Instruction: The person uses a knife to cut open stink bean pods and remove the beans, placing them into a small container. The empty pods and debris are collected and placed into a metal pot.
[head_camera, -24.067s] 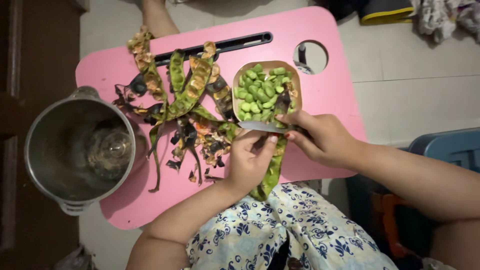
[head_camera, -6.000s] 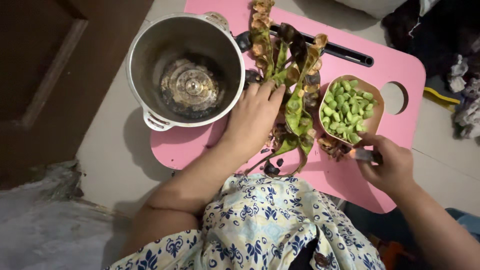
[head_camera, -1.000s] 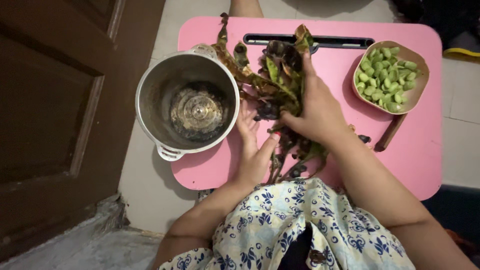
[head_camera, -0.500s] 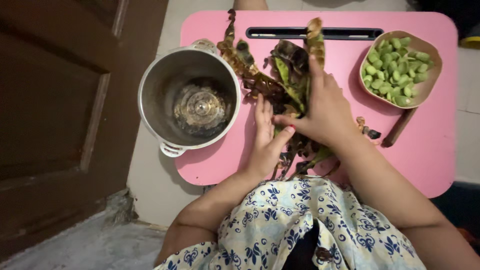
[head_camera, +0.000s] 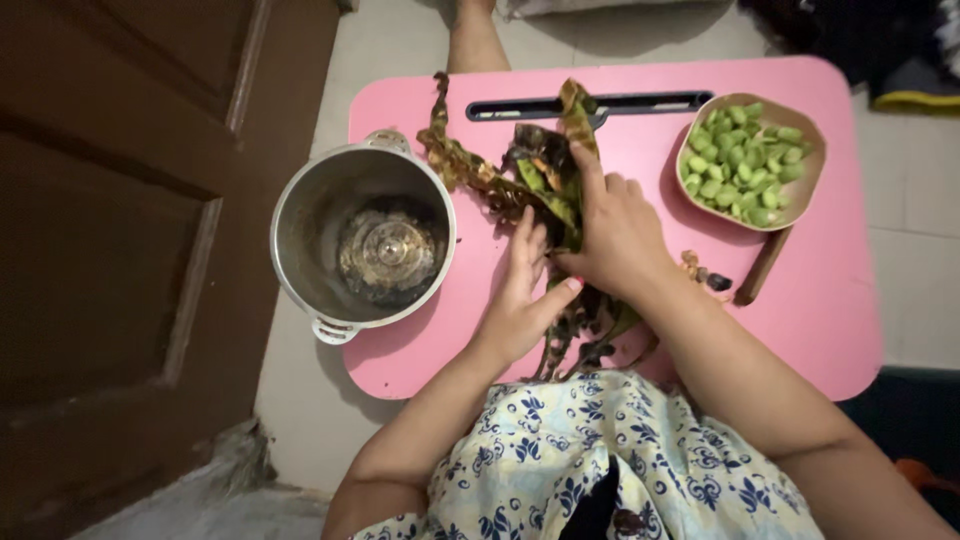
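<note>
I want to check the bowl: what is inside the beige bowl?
The beige bowl holds peeled green beans, piled. The bowl's bottom is covered by them.

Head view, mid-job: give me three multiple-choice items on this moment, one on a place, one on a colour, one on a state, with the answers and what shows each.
1. Where does the bowl of green beans stand on the pink table?
A. At the far right corner
B. Inside the metal pot
C. On the floor by the door

2. What colour is the slot bar along the table's far edge?
A. White
B. Black
C. Yellow

3. What are the hands doing?
A. Both lifted clear of the table
B. Both pressed on the heap of empty pods
C. One holding the bowl

Answers:
1. A: the bowl sits at the far right, apart from the metal pot at the left edge.
2. B: the bar shows dark black against the pink.
3. B: the left hand and right hand both lie on the pods.
</note>
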